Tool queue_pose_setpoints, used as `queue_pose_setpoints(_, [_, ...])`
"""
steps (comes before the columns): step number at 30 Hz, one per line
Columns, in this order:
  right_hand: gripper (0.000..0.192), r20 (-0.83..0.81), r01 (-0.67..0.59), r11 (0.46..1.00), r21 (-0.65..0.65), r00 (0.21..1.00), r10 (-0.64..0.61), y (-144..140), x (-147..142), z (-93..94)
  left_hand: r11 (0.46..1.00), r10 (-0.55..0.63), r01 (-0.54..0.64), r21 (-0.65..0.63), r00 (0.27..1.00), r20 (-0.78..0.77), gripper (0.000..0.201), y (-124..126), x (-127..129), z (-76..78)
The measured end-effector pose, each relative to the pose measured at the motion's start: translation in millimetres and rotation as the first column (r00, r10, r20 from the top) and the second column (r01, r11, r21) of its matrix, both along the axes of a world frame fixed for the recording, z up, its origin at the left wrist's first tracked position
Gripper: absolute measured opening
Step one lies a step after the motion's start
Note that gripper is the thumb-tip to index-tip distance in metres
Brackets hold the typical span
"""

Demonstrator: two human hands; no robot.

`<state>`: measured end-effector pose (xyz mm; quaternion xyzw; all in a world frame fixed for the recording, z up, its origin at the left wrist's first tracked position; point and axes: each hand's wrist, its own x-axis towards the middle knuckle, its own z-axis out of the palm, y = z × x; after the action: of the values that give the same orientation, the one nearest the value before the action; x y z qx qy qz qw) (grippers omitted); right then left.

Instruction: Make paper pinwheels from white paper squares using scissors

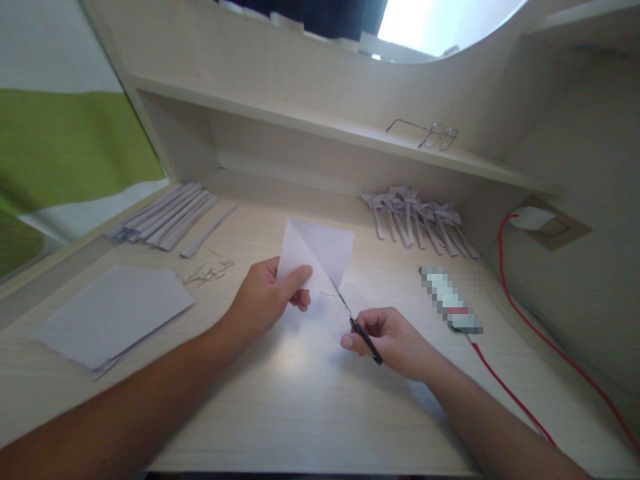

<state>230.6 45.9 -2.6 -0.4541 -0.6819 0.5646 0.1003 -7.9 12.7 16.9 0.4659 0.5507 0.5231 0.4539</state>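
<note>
A square sheet of white paper point(330, 247) with a diagonal crease is pinched in my left hand point(273, 290), thumb on top and fingers beneath. My right hand point(390, 337) grips a pair of scissors point(361, 332) with black handles. Their blades point up and to the left and meet the paper at its lower edge, near the crease. Whether the blades are parted is hard to make out. Both hands are held above the middle of the desk point(280, 413).
Blank sheets point(115, 313) lie at left, below rolled paper strips point(165, 217) and small pale pieces point(210, 270). Folded paper pinwheels on sticks point(415, 217) lie at back right. A phone point(450, 300) has a red cable point(510, 393). Glasses point(435, 135) rest on the shelf point(325, 127).
</note>
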Motion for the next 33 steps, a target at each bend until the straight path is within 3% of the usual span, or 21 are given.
queue_pose_setpoints(4, [0.049,0.056,-0.008,0.999,0.046,0.998,0.005,6.4,4.2,3.4,0.993,0.113,-0.112,0.027,0.993,-0.016,0.03,2.7,-3.2,1.9])
queue_pose_setpoints(7, [0.045,0.038,0.055,0.989,0.136,0.997,-0.061,11.9,6.0,8.5,0.991,0.132,-0.131,0.018,0.991,-0.024,0.028,4.2,-4.3,1.4])
queue_pose_setpoints(10, [0.036,-0.148,0.26,0.936,0.238,0.962,-0.23,15.3,5.9,11.4,0.998,0.053,-0.058,-0.025,0.988,-0.146,0.027,2.7,-1.9,-0.5])
queue_pose_setpoints(13, [0.04,-0.335,0.417,0.876,0.243,0.884,-0.328,14.6,4.3,10.6,0.985,-0.159,0.131,-0.116,0.947,-0.28,0.024,-2.4,4.6,-5.6])
queue_pose_setpoints(16, [0.041,-0.355,0.401,0.891,0.213,0.881,-0.311,10.3,0.4,9.9,0.928,-0.369,0.333,-0.168,0.887,-0.279,0.016,-7.3,11.3,-12.5])
queue_pose_setpoints(19, [0.033,-0.303,0.351,0.916,0.194,0.91,-0.284,6.6,-3.4,11.3,0.895,-0.441,0.405,-0.187,0.864,-0.243,0.017,-8.6,13.0,-14.3])
queue_pose_setpoints(25, [0.04,-0.327,0.466,0.837,0.287,0.869,-0.372,9.8,-1.7,7.2,0.895,-0.439,0.401,-0.195,0.869,-0.23,0.011,-6.1,5.7,-6.9])
queue_pose_setpoints(30, [0.029,-0.286,0.334,0.922,0.194,0.918,-0.273,9.7,0.7,2.4,0.853,-0.512,0.473,-0.221,0.842,-0.171,0.008,-4.6,3.1,-8.3])
queue_pose_setpoints(33, [0.028,-0.291,0.319,0.935,0.157,0.919,-0.265,7.6,0.6,4.1,0.916,-0.388,0.378,-0.13,0.919,-0.062,0.011,-0.8,2.1,-7.7])
